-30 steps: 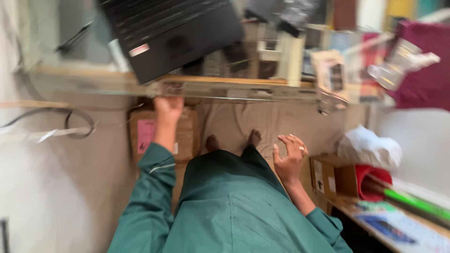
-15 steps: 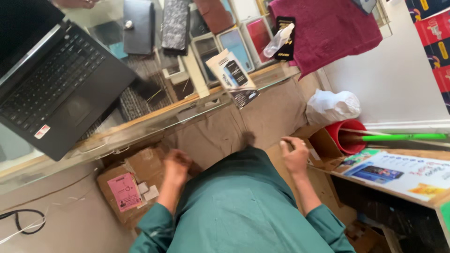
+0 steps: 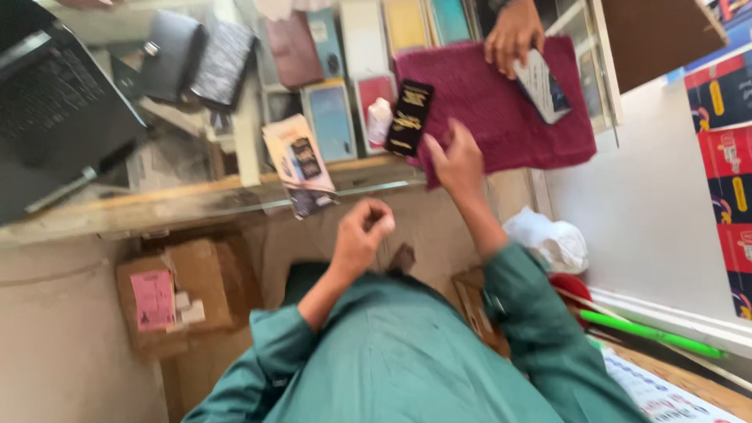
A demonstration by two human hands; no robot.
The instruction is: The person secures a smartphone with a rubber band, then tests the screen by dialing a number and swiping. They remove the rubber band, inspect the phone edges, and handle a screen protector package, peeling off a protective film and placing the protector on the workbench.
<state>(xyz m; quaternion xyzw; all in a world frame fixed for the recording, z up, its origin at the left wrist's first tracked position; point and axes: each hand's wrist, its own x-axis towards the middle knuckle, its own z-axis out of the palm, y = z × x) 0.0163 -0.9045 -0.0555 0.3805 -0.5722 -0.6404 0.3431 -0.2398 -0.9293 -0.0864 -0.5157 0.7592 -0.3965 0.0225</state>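
Note:
My right hand (image 3: 457,160) is raised to the edge of the glass counter, fingers apart, just below a black box with gold print (image 3: 409,117). It holds nothing. The box lies at the edge of a maroon cloth (image 3: 501,117), next to a small white bottle (image 3: 379,117). My left hand (image 3: 362,235) hangs lower, in front of the counter, curled into a fist; nothing shows in it. Both arms wear green sleeves. Another person's hand (image 3: 513,35) rests on the far side of the cloth, holding a white packet (image 3: 544,82).
A black laptop (image 3: 55,117) sits on the counter at left, with dark wallets (image 3: 188,59) and a leaflet (image 3: 301,164) nearby. Below the wooden counter edge (image 3: 157,204) stand a cardboard box with a pink label (image 3: 180,298), a white plastic bag (image 3: 548,239) and a green stick (image 3: 650,333).
The view swung right along the counter. My right hand rose from low by the boxes up to the black box. My left hand left the cardboard box and closed into a fist.

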